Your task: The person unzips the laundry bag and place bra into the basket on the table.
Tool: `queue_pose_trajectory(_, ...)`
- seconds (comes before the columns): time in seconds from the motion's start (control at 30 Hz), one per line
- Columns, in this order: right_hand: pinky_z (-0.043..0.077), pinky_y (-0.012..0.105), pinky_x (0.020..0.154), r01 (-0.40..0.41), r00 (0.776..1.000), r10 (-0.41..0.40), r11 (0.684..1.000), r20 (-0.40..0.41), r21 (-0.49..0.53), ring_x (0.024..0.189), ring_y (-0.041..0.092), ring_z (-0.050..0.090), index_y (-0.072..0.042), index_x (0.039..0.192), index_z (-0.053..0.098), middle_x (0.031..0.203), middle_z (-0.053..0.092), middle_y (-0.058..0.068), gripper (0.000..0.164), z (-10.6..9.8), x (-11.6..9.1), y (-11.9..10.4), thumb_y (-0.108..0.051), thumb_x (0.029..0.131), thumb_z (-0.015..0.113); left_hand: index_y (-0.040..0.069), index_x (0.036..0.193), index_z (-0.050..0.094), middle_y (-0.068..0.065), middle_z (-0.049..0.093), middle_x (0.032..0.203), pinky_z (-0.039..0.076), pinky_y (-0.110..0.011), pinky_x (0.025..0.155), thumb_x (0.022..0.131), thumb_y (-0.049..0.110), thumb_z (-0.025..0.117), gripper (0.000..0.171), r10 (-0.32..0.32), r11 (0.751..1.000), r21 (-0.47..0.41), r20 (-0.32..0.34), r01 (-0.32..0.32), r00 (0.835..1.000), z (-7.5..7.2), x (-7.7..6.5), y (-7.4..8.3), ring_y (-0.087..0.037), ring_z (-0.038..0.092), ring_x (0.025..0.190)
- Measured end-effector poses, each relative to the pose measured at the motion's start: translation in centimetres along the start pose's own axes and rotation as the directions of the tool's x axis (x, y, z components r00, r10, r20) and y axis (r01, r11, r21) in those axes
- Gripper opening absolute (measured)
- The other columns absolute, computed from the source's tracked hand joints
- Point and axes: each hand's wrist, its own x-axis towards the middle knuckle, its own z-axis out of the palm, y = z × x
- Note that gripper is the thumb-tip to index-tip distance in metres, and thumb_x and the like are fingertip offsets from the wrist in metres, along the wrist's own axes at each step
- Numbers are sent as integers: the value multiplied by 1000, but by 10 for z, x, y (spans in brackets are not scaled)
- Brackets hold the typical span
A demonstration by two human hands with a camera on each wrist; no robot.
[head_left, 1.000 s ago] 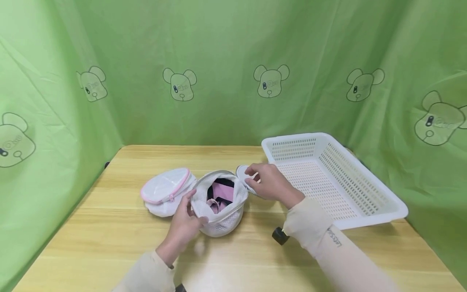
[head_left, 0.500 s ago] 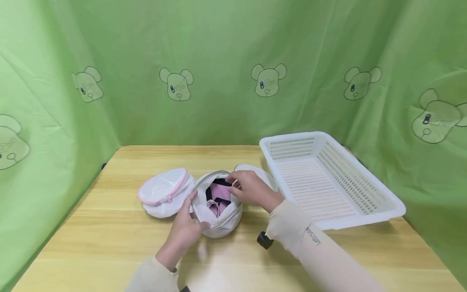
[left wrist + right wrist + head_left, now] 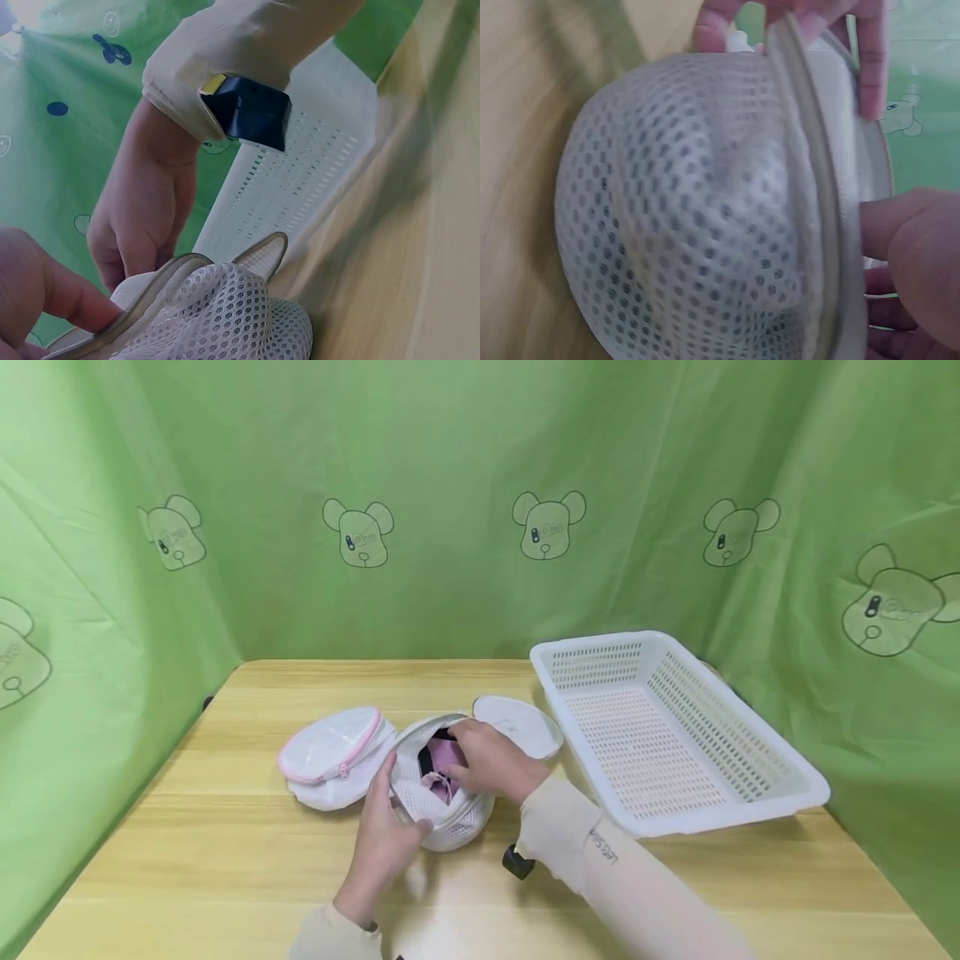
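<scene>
A round white mesh laundry bag (image 3: 461,827) stands unzipped, its mouth facing up toward the head camera. Inside lies pink cloth with black trim (image 3: 444,756). My left hand (image 3: 386,835) grips the bag's near-left rim, thumb outside and fingers over the edge. Its fingertip presses on the zip edge (image 3: 124,319) in the left wrist view. From the right, my right hand (image 3: 495,760) reaches over the rim into the mouth, thumb and fingers apart around the pink cloth. The bag's side partly hides those fingertips in the right wrist view.
Left of the bag lies another white laundry bag (image 3: 333,747) with a pink zip. A flat white round lid (image 3: 521,727) rests behind my right hand. At the right stands a white perforated plastic basket (image 3: 720,818). A green curtain (image 3: 450,593) hangs behind the wooden table (image 3: 225,860).
My right hand has moved left from the round lid to the bag's mouth, and its fingers now reach inside. My left hand has kept its grip on the rim.
</scene>
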Motion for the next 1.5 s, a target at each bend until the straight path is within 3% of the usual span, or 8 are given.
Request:
queue_pose_trajectory(0.1,38,43,106,-29,999,31,998,25,-46,124,36,49,9,131,50,130,55,23,70,4,1,-1,-38,84,75,16,154,22,-16,26,154,47,-53,92,70,-8,72,101,8,1000,2,-10,-8,1000,1,0,0,-40,47,120)
queue_pose_trajectory(0.23,31,48,110,-87,991,97,990,87,-109,132,38,39,6,139,43,140,45,23,86,8,1,-3,-50,82,72,16,154,22,-16,26,154,53,-44,79,70,-8,71,100,22,1000,-14,-11,-23,1000,0,1,0,-38,52,110)
queue_pose_trajectory(0.33,29,50,110,-113,985,130,983,112,-144,134,38,35,4,143,39,143,43,23,91,10,2,-7,-53,80,72,16,154,21,-16,27,154,52,-34,69,71,-8,70,100,19,999,-27,-12,-20,1000,1,1,-2,-33,52,105)
queue_pose_trajectory(0.5,34,50,102,-128,985,147,974,93,-187,127,39,41,3,144,39,138,47,22,93,13,5,-8,-53,78,74,14,155,18,-18,29,152,51,-33,71,72,-8,69,100,35,999,-27,-23,-36,999,2,3,-3,-35,47,117)
queue_pose_trajectory(0.73,39,46,87,-79,996,86,984,37,-159,107,32,51,-1,121,56,113,59,15,59,17,5,-4,-32,77,81,12,155,17,-19,26,154,52,-34,75,73,-7,69,99,42,999,-21,-31,-43,999,2,4,-5,-39,46,121)
queue_pose_trajectory(0.9,39,46,79,-36,999,38,992,13,-120,98,28,58,-7,101,55,94,61,8,36,19,5,-1,-19,76,79,10,154,17,-20,26,154,52,-35,74,73,-6,69,97,54,998,-15,-39,-55,998,2,6,-6,-39,46,121)
queue_pose_trajectory(1.3,50,37,75,39,998,-37,999,-57,26,83,22,52,-5,90,57,93,52,7,25,6,4,-2,-3,72,75,7,154,18,-17,23,156,50,-46,89,73,-5,69,96,55,998,6,-62,-55,997,1,6,-5,-40,44,125)
queue_pose_trajectory(1.5,49,32,70,8,1000,-11,995,28,97,74,15,55,-10,87,57,78,58,-1,28,1,4,-1,-24,80,80,8,154,17,-18,22,156,34,-55,105,73,-5,70,98,40,999,9,-70,-39,997,1,5,-5,-42,35,133)
